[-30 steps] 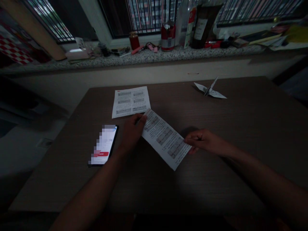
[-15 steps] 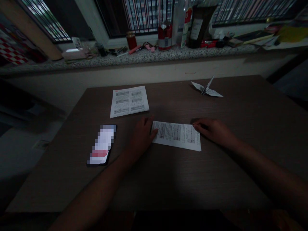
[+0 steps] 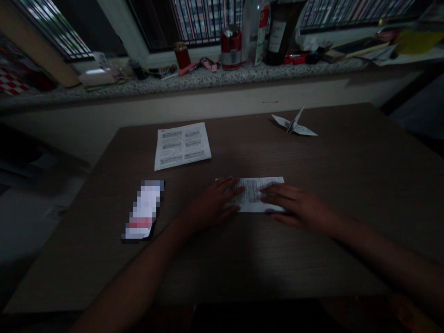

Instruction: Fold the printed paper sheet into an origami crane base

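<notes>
White printed paper (image 3: 252, 195) lies flat beneath fingers (image 3: 280, 202) from left and right.

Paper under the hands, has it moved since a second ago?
Yes: judged against the phone, the paper has shifted right and turned from slanted to nearly straight across the table.

I see through one head-worn camera, set close above the worktop (image 3: 239, 259), looking forward and down over both hands (image 3: 215, 204) toward the windowsill (image 3: 194, 86) at the back.
</notes>
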A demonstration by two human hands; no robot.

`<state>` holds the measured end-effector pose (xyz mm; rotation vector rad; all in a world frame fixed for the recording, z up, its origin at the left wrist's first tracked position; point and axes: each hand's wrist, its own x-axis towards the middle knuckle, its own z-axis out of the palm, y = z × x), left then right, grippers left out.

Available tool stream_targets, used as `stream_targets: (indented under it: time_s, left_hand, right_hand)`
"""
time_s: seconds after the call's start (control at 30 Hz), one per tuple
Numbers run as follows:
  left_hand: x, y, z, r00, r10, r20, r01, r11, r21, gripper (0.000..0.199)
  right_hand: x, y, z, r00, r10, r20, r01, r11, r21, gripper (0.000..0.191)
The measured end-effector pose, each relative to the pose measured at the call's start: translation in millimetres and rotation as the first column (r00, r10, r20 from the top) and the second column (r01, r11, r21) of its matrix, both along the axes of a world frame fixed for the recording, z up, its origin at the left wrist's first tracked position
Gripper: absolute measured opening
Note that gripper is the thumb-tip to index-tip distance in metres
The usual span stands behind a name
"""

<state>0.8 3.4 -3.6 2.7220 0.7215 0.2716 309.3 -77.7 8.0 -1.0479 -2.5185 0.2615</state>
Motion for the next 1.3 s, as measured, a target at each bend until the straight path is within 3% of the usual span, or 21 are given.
stream_targets:
  time_s: [0.2, 0.3, 0.8, 1.13, 1.3]
  left_hand:
    - [-1.1, -3.9, 5.7, 0.997, -0.037, -0.07, 0.038, 0.999, 0.026, 0.056]
    - [-1.8, -2.7, 4.3, 0.996, -0.048, -0.069, 0.048, 0.999, -0.002, 0.061]
    - [-1.6, -1.5, -2.8, 0.995, -0.093, -0.045, 0.094, 0.995, 0.041, 0.046]
    - [0.4, -3.0, 1.6, 0.995, -0.074, -0.069, 0.077, 0.997, 0.028, 0.045]
    - [1.4, -5.7, 2.8, 0.997, -0.033, -0.073, 0.035, 0.999, 0.02, 0.06]
  right_hand:
    - [-1.6, -8.6, -9.7, 0.999, 0.043, 0.01, -0.044, 0.997, 0.061, 0.027]
    - [-0.7, -7.7, -11.1, 1.0, 0.023, 0.018, -0.024, 0.995, 0.098, 0.027]
    - [-2.1, -12.0, -14.4, 0.999, 0.026, 0.045, -0.034, 0.981, 0.19, 0.028]
    - [-0.2, -14.2, -16.5, 0.996, 0.043, 0.083, -0.06, 0.974, 0.216, 0.032]
    - [0.2, -14.8, -17.9, 0.996, 0.044, 0.076, -0.059, 0.977, 0.207, 0.034]
